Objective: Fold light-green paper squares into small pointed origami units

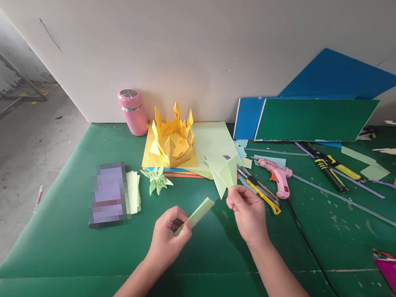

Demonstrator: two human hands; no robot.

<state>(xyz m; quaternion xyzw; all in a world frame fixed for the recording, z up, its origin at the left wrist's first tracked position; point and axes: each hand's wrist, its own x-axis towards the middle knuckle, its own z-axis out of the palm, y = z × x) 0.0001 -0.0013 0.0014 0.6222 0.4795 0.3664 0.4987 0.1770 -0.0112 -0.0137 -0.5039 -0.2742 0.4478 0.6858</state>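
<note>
Between the thumb and fingers of my left hand (170,231) is a narrow strip of pale green paper (202,209), its free end pointing up to the right. My right hand (247,210) pinches the lower tip of a folded pale green paper piece (224,171), which fans out above the fingers. The two papers are apart. A green paper flower (157,179) lies on the table beyond my left hand. Behind it stands a yellow folded-paper crown (175,139) on a stack of coloured sheets (214,137).
Right of my right hand lie a yellow box cutter (267,198), a pink glue gun (279,177) with a black cord, and several glue sticks (349,201). A pink flask (134,115) stands at the back. Pale paper slips (134,192) lie beside a blurred-out object (108,195) at left.
</note>
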